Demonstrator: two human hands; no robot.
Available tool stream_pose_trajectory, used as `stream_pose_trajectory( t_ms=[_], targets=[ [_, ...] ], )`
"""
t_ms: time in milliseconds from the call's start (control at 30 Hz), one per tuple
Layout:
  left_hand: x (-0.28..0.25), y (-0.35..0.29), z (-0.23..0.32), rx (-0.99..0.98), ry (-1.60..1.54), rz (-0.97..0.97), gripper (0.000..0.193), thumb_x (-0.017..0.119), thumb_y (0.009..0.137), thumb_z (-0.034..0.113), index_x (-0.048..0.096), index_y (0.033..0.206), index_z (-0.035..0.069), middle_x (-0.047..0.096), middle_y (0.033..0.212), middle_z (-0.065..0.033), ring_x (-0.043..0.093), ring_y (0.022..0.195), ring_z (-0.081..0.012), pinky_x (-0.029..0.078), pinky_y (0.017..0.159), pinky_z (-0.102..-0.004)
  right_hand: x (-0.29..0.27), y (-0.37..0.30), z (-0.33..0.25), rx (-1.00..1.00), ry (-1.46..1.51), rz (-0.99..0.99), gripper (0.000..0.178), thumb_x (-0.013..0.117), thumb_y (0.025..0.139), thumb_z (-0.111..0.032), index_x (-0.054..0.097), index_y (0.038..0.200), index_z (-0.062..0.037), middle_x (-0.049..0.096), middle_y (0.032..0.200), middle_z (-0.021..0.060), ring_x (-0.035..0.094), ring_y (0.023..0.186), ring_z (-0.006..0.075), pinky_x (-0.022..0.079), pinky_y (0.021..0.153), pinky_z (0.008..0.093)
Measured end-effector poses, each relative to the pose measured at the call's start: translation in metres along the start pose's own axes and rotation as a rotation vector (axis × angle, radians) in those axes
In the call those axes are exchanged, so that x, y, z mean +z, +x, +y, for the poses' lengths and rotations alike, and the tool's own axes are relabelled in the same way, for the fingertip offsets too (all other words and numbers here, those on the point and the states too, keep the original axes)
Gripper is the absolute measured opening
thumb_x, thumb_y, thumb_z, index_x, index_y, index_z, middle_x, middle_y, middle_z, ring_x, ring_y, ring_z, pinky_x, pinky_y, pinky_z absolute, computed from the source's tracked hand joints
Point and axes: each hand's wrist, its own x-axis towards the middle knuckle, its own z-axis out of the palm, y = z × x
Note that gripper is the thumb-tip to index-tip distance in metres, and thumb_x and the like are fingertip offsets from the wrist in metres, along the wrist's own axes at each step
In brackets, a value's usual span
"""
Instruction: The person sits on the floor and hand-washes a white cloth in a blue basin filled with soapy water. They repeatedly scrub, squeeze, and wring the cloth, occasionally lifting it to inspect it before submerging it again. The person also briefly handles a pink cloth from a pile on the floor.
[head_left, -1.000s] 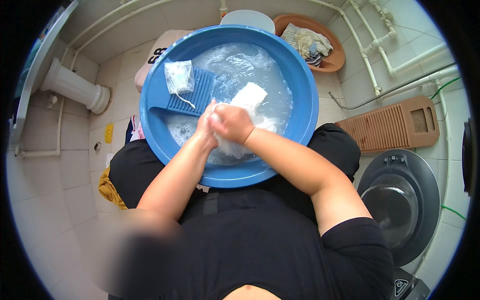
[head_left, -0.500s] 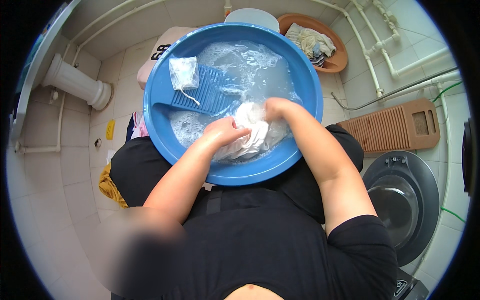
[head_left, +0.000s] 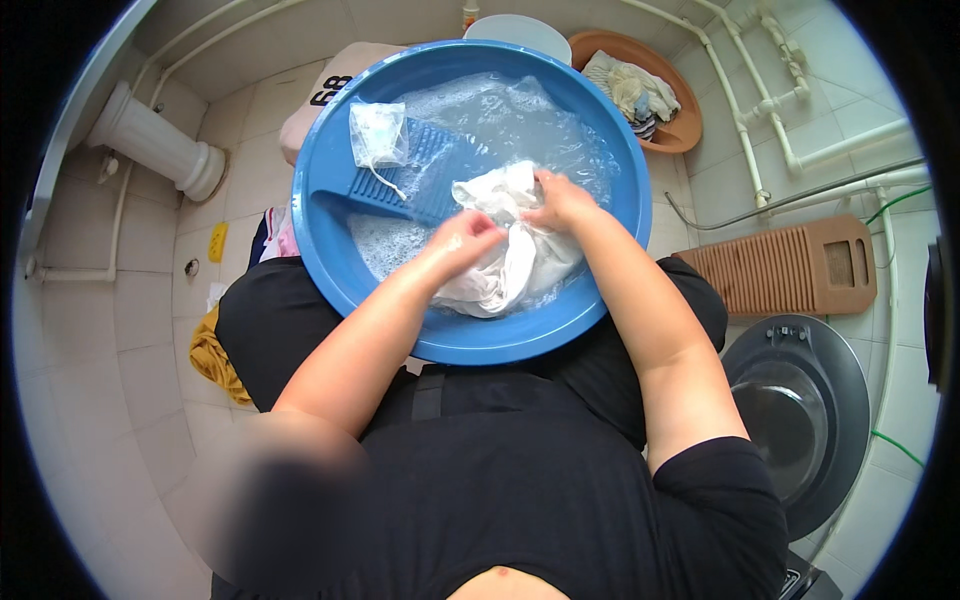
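Note:
A wet white garment [head_left: 512, 262] lies bunched in a big blue washtub [head_left: 470, 347], partly in soapy water [head_left: 520, 112]. My right hand [head_left: 562, 204] grips its far right side, the thumb stretched toward the middle. My left hand [head_left: 462, 243] is at its left side, fingers bent and pinched together on the cloth. What kind of garment it is cannot be made out. Left of it is the tub's ribbed washboard [head_left: 430, 165]. On the board rests a small clear drawstring bag [head_left: 379, 135] with something whitish-blue inside.
Behind the tub at the right, a brown basin [head_left: 690, 125] holds crumpled clothes. A brown washboard [head_left: 770, 265] and a dark grey basin [head_left: 845, 420] stand to my right. Mustard cloth [head_left: 212, 360] lies at my left, near a yellow object [head_left: 218, 242]. White pipes [head_left: 752, 150] line the wall.
My right hand has come up out of the water, raising the garment's far part above the surface. My left hand has moved slightly right and away from me. The view has shifted a little.

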Motion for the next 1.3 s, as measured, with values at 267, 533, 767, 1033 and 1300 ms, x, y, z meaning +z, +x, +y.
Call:
stream_pose_trajectory(
  t_ms=[267,533,767,1033,1300],
  targets=[
    [0.009,-0.006,-0.002,0.171,0.666,-0.085,0.036,0.060,0.074,0.033,0.061,0.092,0.002,0.055,0.103,-0.0206,0.053,0.101,-0.0309,0.042,0.084,-0.0347,0.006,0.017,0.010,0.259,0.802,-0.174,0.031,0.062,0.074,-0.029,0.064,0.089,-0.0017,0.062,0.080,0.0082,0.059,0.077,0.0167,0.047,0.066,0.0300],
    [-0.014,0.007,0.000,0.107,-1.477,0.039,0.038,0.040,0.087,0.024,0.049,0.114,-0.002,0.053,0.116,-0.0159,0.051,0.106,-0.0308,0.037,0.096,-0.0400,0.016,0.015,0.005,-0.007,0.521,-0.176,0.062,0.067,0.068,-0.036,0.049,0.119,-0.0054,0.057,0.112,0.0175,0.052,0.108,0.0316,0.040,0.091,0.0338],
    [-0.013,0.010,0.004,-0.012,-1.635,0.053,0.049,0.038,0.089,0.049,0.052,0.108,0.005,0.057,0.106,-0.0136,0.053,0.101,-0.0308,0.039,0.093,-0.0434,0.008,-0.025,-0.072,-0.367,1.385,0.048,0.019,0.063,0.075,-0.011,0.059,0.090,-0.0002,0.063,0.086,0.0057,0.058,0.081,0.0123,0.047,0.071,0.0263],
    [-0.003,0.017,-0.036,0.018,-1.515,0.023,0.037,0.052,0.085,0.036,0.052,0.105,0.005,0.059,0.099,-0.0109,0.058,0.085,-0.0246,0.049,0.074,-0.0412,0.023,-0.086,-0.139,-0.747,0.554,0.762,0.031,0.064,0.065,-0.017,0.053,0.091,-0.0051,0.057,0.085,0.0185,0.057,0.077,0.0348,0.047,0.067,0.0401],
    [0.005,0.003,0.006,-0.242,-1.314,0.136,0.029,0.036,0.091,0.022,0.050,0.110,0.004,0.057,0.105,-0.0145,0.058,0.095,-0.0281,0.048,0.082,-0.0439,0.022,-0.015,-0.076,-0.019,0.322,0.400,0.038,0.058,0.074,-0.039,0.053,0.095,-0.0070,0.061,0.091,0.0149,0.059,0.082,0.0354,0.046,0.073,0.0427]
  ],
)
